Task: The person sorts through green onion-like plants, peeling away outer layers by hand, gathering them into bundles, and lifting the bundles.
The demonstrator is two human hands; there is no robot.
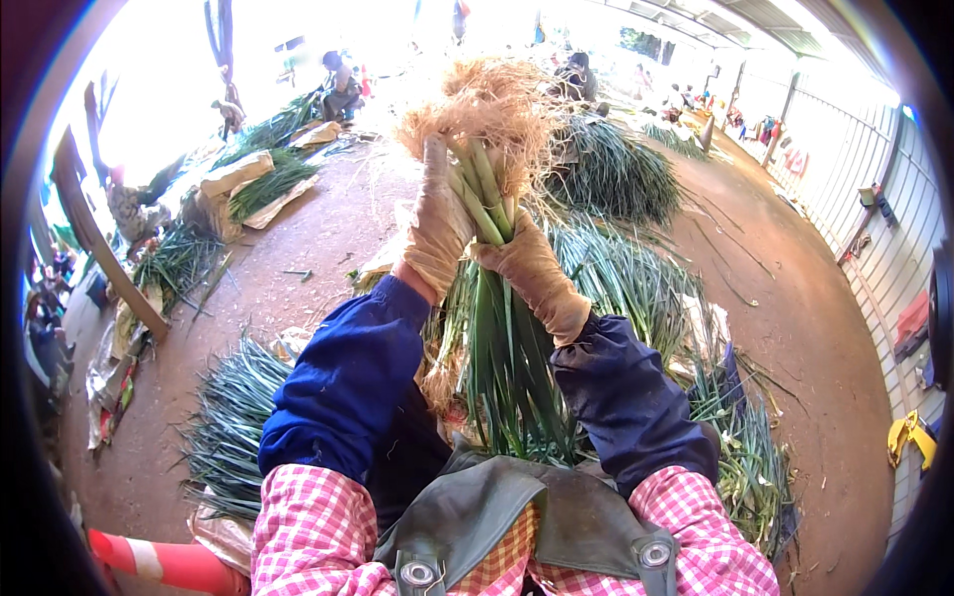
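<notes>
While left hand (440, 226) and right hand (535, 273) clasp smooth stalks (484, 184) in gloved fingers (492, 255), wiry roots (492, 94) bush above.

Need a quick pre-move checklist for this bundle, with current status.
1. Left hand on the bundle of green stalks: ok, gloved, holding just below the roots.
2. Right hand on the bundle: ok, gloved, gripping lower down.
3. Orientation: ok, roots up, green leaves hanging toward the apron.
4. Roots tidy: not ok, long, tangled and spread out.
5. Left wrist covered: not ok, a bare strip shows between glove and blue sleeve.
6. Bundle tied: cannot tell, the hands hide part of the stalks.
</notes>
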